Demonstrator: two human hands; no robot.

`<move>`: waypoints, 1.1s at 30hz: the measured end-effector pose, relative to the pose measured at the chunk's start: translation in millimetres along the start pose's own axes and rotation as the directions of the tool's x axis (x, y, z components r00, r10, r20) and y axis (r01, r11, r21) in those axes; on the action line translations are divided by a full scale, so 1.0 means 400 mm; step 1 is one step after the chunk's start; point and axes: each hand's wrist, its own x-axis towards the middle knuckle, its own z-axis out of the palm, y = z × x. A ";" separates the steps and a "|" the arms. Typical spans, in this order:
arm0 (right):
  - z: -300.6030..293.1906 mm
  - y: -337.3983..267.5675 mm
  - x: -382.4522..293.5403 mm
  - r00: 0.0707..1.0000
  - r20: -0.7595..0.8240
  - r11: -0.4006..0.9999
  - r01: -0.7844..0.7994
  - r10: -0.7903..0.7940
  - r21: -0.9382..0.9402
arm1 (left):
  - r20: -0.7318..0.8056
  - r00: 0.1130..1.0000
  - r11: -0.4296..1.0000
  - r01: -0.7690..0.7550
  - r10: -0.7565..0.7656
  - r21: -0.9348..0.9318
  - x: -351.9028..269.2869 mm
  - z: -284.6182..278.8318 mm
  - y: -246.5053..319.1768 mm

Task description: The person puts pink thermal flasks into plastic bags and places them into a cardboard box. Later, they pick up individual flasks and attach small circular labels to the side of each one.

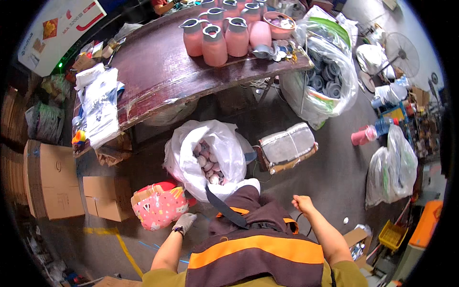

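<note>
My left hand (184, 223), in a pale glove, hangs low beside a stool with a pink patterned cover (160, 208); whether it touches the stool I cannot tell. Bare and curled, my right hand (304, 203) hangs over the floor at my right side, and nothing shows in it. Before my legs stands a white plastic bag (183, 158), its mouth wide, with many small round pink and white parts (208, 163) inside. Several pink jugs (214, 46) with grey spouts stand on the dark wooden table (154, 68), near a pink basin (279, 25) of small parts.
A padded grey seat (287, 143) stands right of the bag. Beyond it, a large clear bag (344, 104) holds grey round parts. Cardboard boxes (104, 197) stand at left. At right are a pedestal fan (402, 53), plastic bags (391, 172) and a yellow basket (392, 235). A person's arm shows beyond the table.
</note>
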 end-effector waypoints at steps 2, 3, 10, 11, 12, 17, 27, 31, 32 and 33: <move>0.024 -0.096 0.036 0.989 0.075 0.991 0.132 -0.130 -0.028 | 0.015 0.994 0.993 0.108 -0.108 -0.045 0.001 0.007 0.019; 0.028 -0.149 0.039 0.988 0.081 0.991 0.130 -0.130 0.009 | -0.029 0.994 0.993 0.104 -0.106 -0.050 0.009 0.009 0.044; -0.135 -0.130 0.165 0.997 -0.058 0.978 -0.035 0.048 0.203 | -0.154 0.984 0.971 -0.051 0.089 0.233 0.253 -0.217 0.375; -0.147 -0.143 0.191 0.996 -0.066 0.976 -0.044 0.059 0.214 | -0.210 0.958 0.977 -0.173 0.197 0.128 0.275 -0.276 0.423; -0.153 -0.146 0.212 0.991 -0.080 0.970 -0.084 0.105 0.228 | -0.360 0.894 0.961 -0.276 0.266 0.026 0.242 -0.322 0.535; -0.153 -0.374 0.233 0.977 -0.103 0.982 0.187 -0.185 0.017 | -0.148 0.657 0.670 -0.692 0.739 0.268 0.286 -0.374 0.804; -0.299 -0.292 0.795 0.898 -0.273 0.937 0.345 -0.345 -0.051 | 0.092 0.902 0.899 -0.428 0.421 0.091 0.470 -0.304 1.130; -0.333 -0.390 1.045 0.970 -0.063 0.897 0.190 -0.234 -0.398 | -0.476 0.788 0.914 -0.269 0.390 0.304 0.725 -0.543 1.255; -0.306 -0.524 0.986 0.931 -0.092 0.709 0.203 -0.354 -0.675 | -0.574 0.764 0.933 -0.102 0.295 0.344 0.782 -0.604 1.313; -0.293 -0.562 1.025 0.961 -0.028 0.607 0.152 -0.277 -0.780 | -0.645 0.730 0.935 0.025 0.225 0.355 0.848 -0.651 1.360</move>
